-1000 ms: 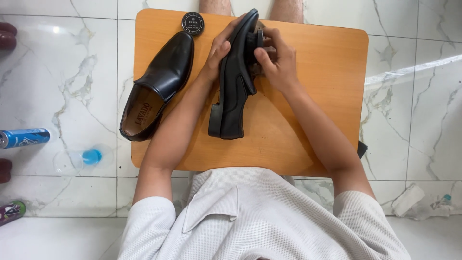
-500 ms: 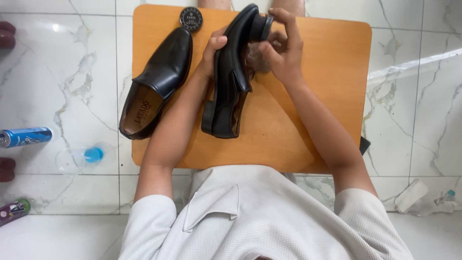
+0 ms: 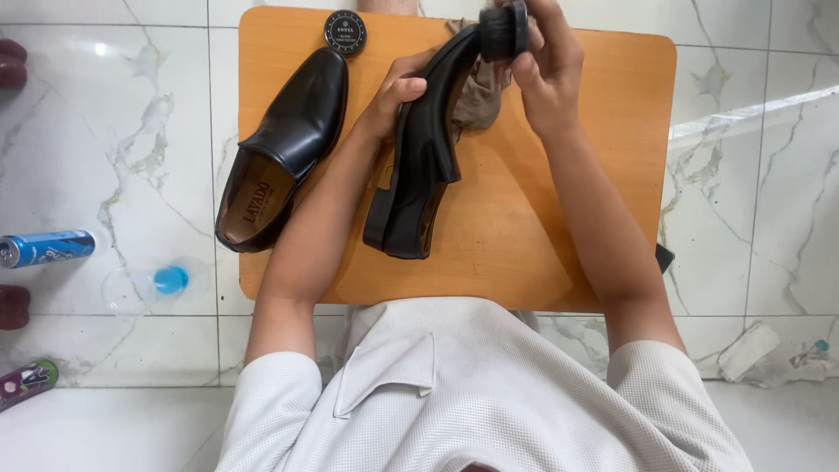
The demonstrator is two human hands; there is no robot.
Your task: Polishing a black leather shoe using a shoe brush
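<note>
My left hand (image 3: 398, 96) grips a black leather shoe (image 3: 424, 157) turned on its side over the orange wooden board (image 3: 524, 227), heel toward me. My right hand (image 3: 546, 65) holds a dark shoe brush (image 3: 502, 31) against the shoe's toe at the far end. A brownish cloth (image 3: 481, 96) lies on the board just under the toe, beside my right hand. The second black shoe (image 3: 284, 149) rests upright on the board's left side, its tan insole showing.
A round black polish tin (image 3: 345, 32) sits at the board's far edge. On the white marble floor to the left lie a blue can (image 3: 48, 247), a clear bottle with a blue cap (image 3: 149, 284) and another can (image 3: 26, 382). Crumpled wrapping (image 3: 769, 354) lies at right.
My right hand has lifted the brush from the shoe's side to its toe tip. The shoe has shifted slightly, and the cloth under it now shows.
</note>
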